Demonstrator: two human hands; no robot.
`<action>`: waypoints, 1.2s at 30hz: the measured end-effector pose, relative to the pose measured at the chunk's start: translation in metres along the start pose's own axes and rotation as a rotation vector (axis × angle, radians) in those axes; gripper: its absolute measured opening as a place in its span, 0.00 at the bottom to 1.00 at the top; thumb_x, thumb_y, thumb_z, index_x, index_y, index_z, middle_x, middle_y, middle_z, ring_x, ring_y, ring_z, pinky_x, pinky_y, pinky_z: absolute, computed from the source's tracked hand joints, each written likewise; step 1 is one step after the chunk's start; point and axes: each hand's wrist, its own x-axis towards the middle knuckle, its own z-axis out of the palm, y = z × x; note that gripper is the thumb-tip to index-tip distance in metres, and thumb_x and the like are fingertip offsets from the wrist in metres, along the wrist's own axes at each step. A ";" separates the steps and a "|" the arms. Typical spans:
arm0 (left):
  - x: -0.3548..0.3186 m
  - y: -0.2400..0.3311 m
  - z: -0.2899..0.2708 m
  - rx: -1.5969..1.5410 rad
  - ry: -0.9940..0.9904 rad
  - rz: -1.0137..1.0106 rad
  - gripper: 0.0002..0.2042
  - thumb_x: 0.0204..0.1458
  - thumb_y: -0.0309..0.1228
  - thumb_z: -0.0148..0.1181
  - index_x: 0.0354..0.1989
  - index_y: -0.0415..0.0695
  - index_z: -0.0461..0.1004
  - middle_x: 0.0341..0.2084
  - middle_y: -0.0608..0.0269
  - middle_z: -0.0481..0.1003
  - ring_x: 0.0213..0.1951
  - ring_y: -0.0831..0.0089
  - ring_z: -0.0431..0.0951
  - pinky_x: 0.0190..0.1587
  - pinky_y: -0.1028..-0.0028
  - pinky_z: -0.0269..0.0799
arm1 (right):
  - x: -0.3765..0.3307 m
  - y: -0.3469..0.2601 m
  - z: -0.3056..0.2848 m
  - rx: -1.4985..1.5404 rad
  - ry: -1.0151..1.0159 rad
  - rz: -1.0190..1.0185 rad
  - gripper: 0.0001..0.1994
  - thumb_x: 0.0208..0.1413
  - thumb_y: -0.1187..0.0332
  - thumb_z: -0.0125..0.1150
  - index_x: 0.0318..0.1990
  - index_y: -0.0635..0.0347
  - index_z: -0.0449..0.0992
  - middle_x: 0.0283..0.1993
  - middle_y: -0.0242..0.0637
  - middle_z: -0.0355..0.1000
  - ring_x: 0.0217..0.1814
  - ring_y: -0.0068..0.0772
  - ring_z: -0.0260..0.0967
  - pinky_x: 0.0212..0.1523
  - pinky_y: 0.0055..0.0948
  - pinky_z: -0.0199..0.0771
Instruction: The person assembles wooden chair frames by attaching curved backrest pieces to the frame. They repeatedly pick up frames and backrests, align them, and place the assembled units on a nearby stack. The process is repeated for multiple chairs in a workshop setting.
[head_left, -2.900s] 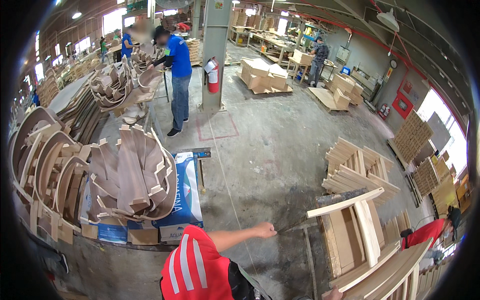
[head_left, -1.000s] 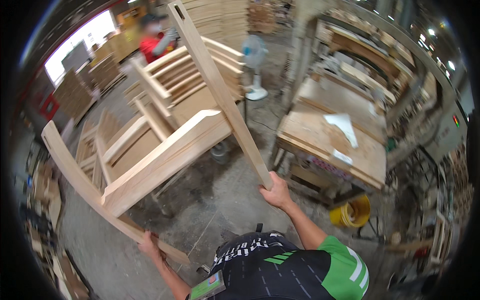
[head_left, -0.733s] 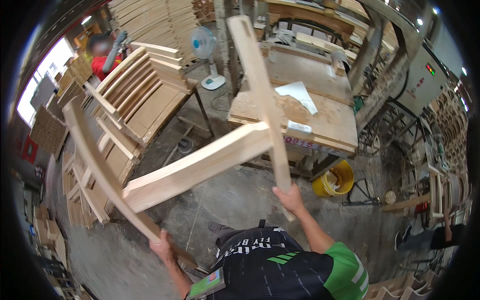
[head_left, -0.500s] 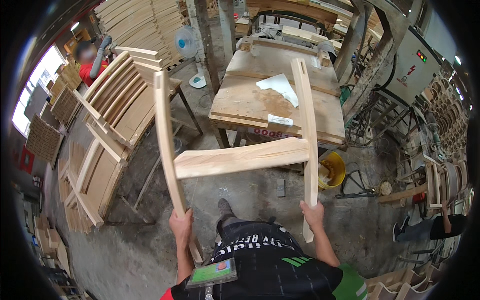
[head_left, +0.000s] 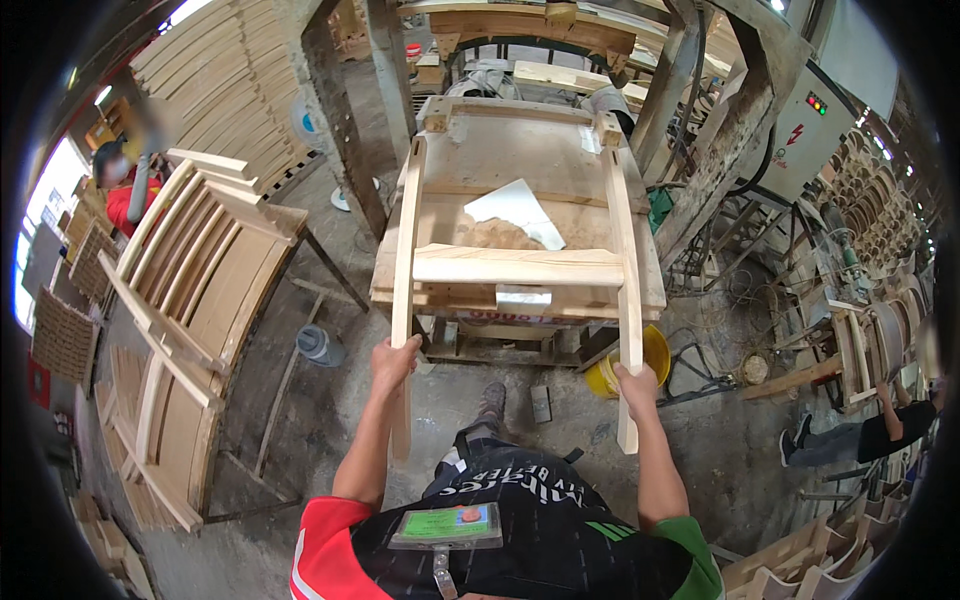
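Between my hands is a wooden chair frame point(head_left: 520, 267), two long pale legs joined by one wide crosspiece. My left hand point(head_left: 394, 364) is closed round the lower part of its left leg. On the right leg, at about the same height, my right hand point(head_left: 636, 388) is closed too. The frame's far end reaches over a wooden worktable point(head_left: 400, 270); from this view I cannot tell whether it touches the top. A torn white sheet point(head_left: 516, 212) lies on the tabletop, seen between the legs.
On the left, a bench point(head_left: 240, 270) carries slatted wooden frames. A grey bucket point(head_left: 320, 345) stands on the floor beside it, and a yellow bucket point(head_left: 655, 362) by the worktable's right. One person point(head_left: 130, 200) works at far left, another point(head_left: 880, 440) at right. Metal posts point(head_left: 340, 120) flank the table.
The chair frame has moved forward and its far end lowered over the worktable, with both my hands still on its legs. I am closer to the table, and my arms are stretched further out.
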 end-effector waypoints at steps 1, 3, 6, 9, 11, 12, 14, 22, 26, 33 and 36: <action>0.016 0.004 0.006 0.030 -0.006 -0.007 0.16 0.49 0.38 0.71 0.31 0.36 0.77 0.18 0.63 0.77 0.20 0.74 0.76 0.25 0.70 0.70 | 0.013 -0.004 0.004 -0.004 0.003 -0.009 0.14 0.57 0.65 0.71 0.45 0.67 0.81 0.33 0.37 0.78 0.28 0.28 0.74 0.30 0.31 0.74; 0.039 0.007 0.025 0.172 -0.046 0.001 0.16 0.48 0.39 0.71 0.31 0.36 0.77 0.17 0.62 0.76 0.20 0.73 0.76 0.25 0.68 0.71 | 0.030 -0.003 0.009 -0.129 0.020 0.038 0.14 0.57 0.64 0.71 0.44 0.67 0.81 0.33 0.38 0.79 0.29 0.30 0.75 0.31 0.33 0.74; 0.051 -0.001 0.033 0.168 -0.032 -0.013 0.17 0.48 0.40 0.71 0.31 0.35 0.77 0.18 0.60 0.76 0.20 0.70 0.77 0.24 0.67 0.71 | 0.030 -0.009 0.020 -0.248 0.046 0.083 0.16 0.56 0.62 0.71 0.44 0.66 0.83 0.36 0.45 0.82 0.36 0.39 0.80 0.39 0.38 0.77; 0.041 -0.018 0.029 0.187 -0.017 -0.085 0.18 0.49 0.40 0.71 0.31 0.34 0.76 0.19 0.59 0.77 0.20 0.71 0.77 0.23 0.67 0.71 | 0.009 0.009 0.022 -0.277 0.059 0.103 0.20 0.55 0.57 0.71 0.48 0.65 0.82 0.43 0.52 0.82 0.49 0.52 0.81 0.50 0.44 0.77; 0.032 -0.024 0.016 0.112 -0.056 -0.091 0.17 0.50 0.38 0.70 0.34 0.34 0.76 0.20 0.60 0.77 0.20 0.72 0.76 0.23 0.68 0.71 | -0.009 -0.002 0.023 -0.378 0.023 0.162 0.23 0.55 0.55 0.71 0.50 0.65 0.80 0.45 0.54 0.82 0.51 0.54 0.80 0.52 0.46 0.77; 0.030 -0.023 0.017 0.070 -0.096 -0.090 0.17 0.51 0.38 0.70 0.35 0.34 0.75 0.21 0.60 0.77 0.20 0.73 0.76 0.23 0.68 0.71 | -0.014 0.006 0.015 -0.430 0.024 0.198 0.24 0.55 0.54 0.70 0.52 0.65 0.80 0.47 0.55 0.81 0.52 0.54 0.80 0.53 0.46 0.76; 0.030 -0.020 0.022 0.090 -0.109 -0.084 0.16 0.53 0.35 0.68 0.39 0.34 0.74 0.21 0.59 0.77 0.19 0.72 0.75 0.23 0.68 0.71 | -0.018 0.017 0.008 -0.403 -0.009 0.235 0.31 0.55 0.47 0.67 0.55 0.66 0.77 0.49 0.57 0.80 0.56 0.59 0.77 0.58 0.49 0.74; 0.010 -0.003 0.031 0.824 0.100 0.503 0.21 0.59 0.35 0.66 0.52 0.30 0.73 0.40 0.44 0.79 0.41 0.53 0.81 0.49 0.59 0.76 | -0.110 0.035 -0.011 -0.282 0.022 0.333 0.28 0.56 0.46 0.66 0.57 0.56 0.77 0.54 0.51 0.78 0.58 0.56 0.76 0.57 0.50 0.74; 0.023 0.013 0.066 0.898 0.102 1.330 0.25 0.60 0.41 0.64 0.57 0.32 0.72 0.44 0.42 0.80 0.45 0.52 0.81 0.50 0.61 0.77 | -0.176 0.087 -0.018 -0.328 0.083 0.251 0.30 0.59 0.46 0.63 0.59 0.62 0.74 0.53 0.54 0.78 0.56 0.60 0.75 0.56 0.53 0.74; -0.032 0.057 0.214 0.320 -0.542 1.376 0.17 0.67 0.38 0.59 0.49 0.34 0.78 0.41 0.46 0.80 0.39 0.60 0.80 0.43 0.65 0.78 | -0.349 0.100 -0.101 -0.069 0.652 0.474 0.22 0.59 0.53 0.65 0.54 0.59 0.77 0.47 0.50 0.80 0.52 0.56 0.77 0.53 0.49 0.76; -0.090 0.056 0.276 0.384 -0.803 1.381 0.16 0.66 0.37 0.61 0.49 0.33 0.78 0.40 0.47 0.81 0.41 0.61 0.80 0.46 0.65 0.77 | -0.443 0.112 -0.125 -0.226 1.151 0.567 0.19 0.59 0.54 0.63 0.51 0.57 0.79 0.45 0.47 0.81 0.50 0.55 0.78 0.49 0.50 0.77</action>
